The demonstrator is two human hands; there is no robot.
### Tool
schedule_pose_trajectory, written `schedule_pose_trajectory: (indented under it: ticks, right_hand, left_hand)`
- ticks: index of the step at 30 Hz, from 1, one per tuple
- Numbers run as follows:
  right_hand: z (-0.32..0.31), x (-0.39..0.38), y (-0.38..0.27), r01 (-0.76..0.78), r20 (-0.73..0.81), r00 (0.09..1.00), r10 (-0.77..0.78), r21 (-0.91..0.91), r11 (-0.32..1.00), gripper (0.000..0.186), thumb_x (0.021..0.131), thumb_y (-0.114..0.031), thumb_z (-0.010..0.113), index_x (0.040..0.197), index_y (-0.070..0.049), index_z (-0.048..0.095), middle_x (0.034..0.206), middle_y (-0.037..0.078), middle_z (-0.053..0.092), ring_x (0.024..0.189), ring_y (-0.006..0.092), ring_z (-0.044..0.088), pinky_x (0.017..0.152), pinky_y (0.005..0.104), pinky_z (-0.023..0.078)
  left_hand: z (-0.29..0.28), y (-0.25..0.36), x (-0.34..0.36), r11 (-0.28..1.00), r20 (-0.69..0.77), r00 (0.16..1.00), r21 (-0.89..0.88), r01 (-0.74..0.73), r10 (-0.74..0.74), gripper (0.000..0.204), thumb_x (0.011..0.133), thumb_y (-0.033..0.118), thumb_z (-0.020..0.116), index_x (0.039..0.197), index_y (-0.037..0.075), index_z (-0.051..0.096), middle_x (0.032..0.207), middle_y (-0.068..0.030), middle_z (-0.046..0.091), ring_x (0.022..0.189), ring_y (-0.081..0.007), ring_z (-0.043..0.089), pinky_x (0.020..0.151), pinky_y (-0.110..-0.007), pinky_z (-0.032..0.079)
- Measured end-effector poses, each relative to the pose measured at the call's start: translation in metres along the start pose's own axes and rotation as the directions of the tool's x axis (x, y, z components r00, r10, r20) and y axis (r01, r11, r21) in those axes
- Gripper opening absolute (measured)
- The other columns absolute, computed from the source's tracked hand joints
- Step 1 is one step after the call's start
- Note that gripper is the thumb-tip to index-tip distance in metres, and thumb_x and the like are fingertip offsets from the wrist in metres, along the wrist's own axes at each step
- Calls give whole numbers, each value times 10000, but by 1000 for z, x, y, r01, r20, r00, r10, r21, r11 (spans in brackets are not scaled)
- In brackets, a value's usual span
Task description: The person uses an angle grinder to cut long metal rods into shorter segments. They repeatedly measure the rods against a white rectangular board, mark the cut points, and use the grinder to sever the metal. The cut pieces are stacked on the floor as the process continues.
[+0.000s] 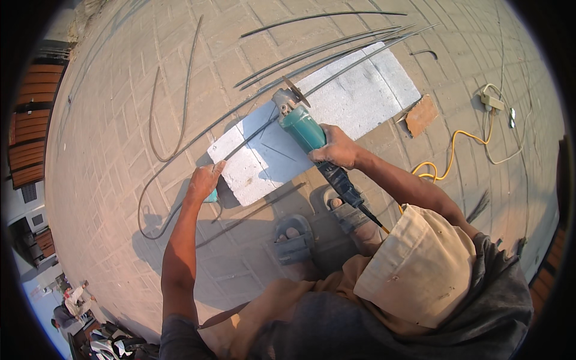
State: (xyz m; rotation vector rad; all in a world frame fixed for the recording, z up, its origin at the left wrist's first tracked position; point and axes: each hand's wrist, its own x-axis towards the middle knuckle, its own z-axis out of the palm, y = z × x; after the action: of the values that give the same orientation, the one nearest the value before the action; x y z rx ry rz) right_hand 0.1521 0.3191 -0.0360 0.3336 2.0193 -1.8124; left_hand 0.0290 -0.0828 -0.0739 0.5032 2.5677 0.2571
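My right hand (337,147) is wrapped round the body of a green angle grinder (303,127). The grinder's round cutting disc (296,92) stands at a long thin steel rod (255,133); whether it touches the rod cannot be made out. That rod lies across a pale grey block slab (354,78) on the paving. At the slab's left end my left hand (207,179) is closed on the rod, thumb on top. A teal object (212,197) shows partly beneath this hand, its kind hidden.
Several loose steel rods (324,48) lie beyond the slab, and a bent rod (174,150) lies at left. A yellow cable (453,144) runs to a socket block (492,99) at right. Beside the slab is a brown scrap piece (422,116). My sandalled feet (294,240) stand close by.
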Motion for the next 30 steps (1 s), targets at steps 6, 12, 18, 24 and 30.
schedule_pose_trajectory:
  ticks: [6,12,18,24,30]
  right_hand:
    - [0,9,-15,16,-5,1000,-16,-38,999,627,696,-213,781,1173,132,565,952,203,675,869,255,671,790,351,538]
    - [15,15,-49,150,-57,986,-158,-127,980,676,676,-250,799,1167,143,552,1001,268,670,914,330,684,838,375,542]
    - [33,27,-89,131,-43,988,-148,-268,955,711,670,-289,794,1164,156,543,937,230,653,854,299,675,765,365,544]
    - [44,33,-97,340,180,934,-309,-175,924,812,748,-333,799,1324,132,465,1130,253,638,1036,306,646,900,373,521]
    - [20,9,-65,-40,397,876,-272,623,781,811,846,-203,699,1497,72,300,1347,255,547,1234,303,572,1060,431,462]
  left_hand:
    - [1,-2,-1,999,-47,998,6,-38,38,745,1020,602,418,841,-79,660,814,-348,615,845,-539,592,761,-531,482]
    - [-40,52,-24,943,-63,995,322,88,-72,830,974,703,398,1056,-81,657,1185,-299,615,1100,-479,570,957,-534,436]
    - [-56,150,-28,462,-71,997,-885,-61,-4,999,852,839,456,1351,-24,515,1324,-173,580,1272,-322,518,1107,-526,353]
    - [-59,195,3,-132,69,997,-989,66,-17,742,852,596,733,1291,35,528,1214,-122,626,1116,-235,627,979,-429,516]
    - [-61,184,1,-267,132,990,-957,113,-56,547,862,483,739,1158,44,596,1065,-121,660,997,-248,668,919,-438,549]
